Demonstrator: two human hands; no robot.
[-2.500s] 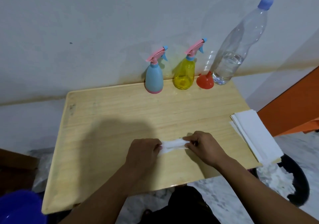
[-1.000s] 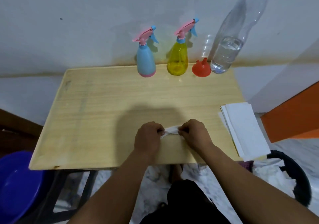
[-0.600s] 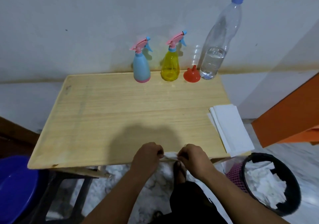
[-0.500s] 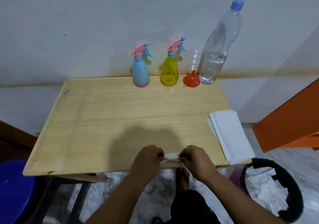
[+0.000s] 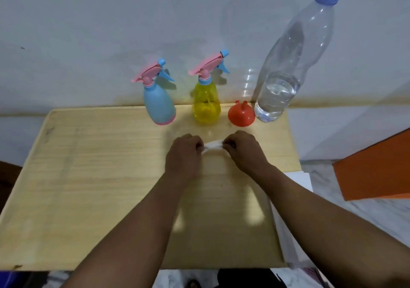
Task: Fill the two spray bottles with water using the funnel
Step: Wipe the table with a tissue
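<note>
At the desk's far edge, against the wall, stood the task's things in a row: blue bottle (image 5: 158, 104), yellow bottle (image 5: 206, 104), funnel (image 5: 241, 115), water bottle (image 5: 286, 65). Likely lined up there to keep the working area free. Both spray bottles were upright with pink trigger heads screwed on, so filling had not started, by my read. Blue one opaque plastic, pear-shaped; yellow one translucent, same shape, level unclear. Funnel was orange plastic, resting mouth-down with spout up, just beside the water bottle's base. Water bottle was tall, clear, ribbed, blue-capped, water only in its lower part.

Nearer, the left hand (image 5: 185, 152) and right hand (image 5: 243, 149) each pinched one end of a small white tissue (image 5: 212, 149), stretched between them over the desk (image 5: 88, 176); fingers curled on it. Soft, crumpled, thin material; probably for wiping. Desk was pale wood, visible grain. White sheets (image 5: 298, 176) lay at its right edge.
</note>
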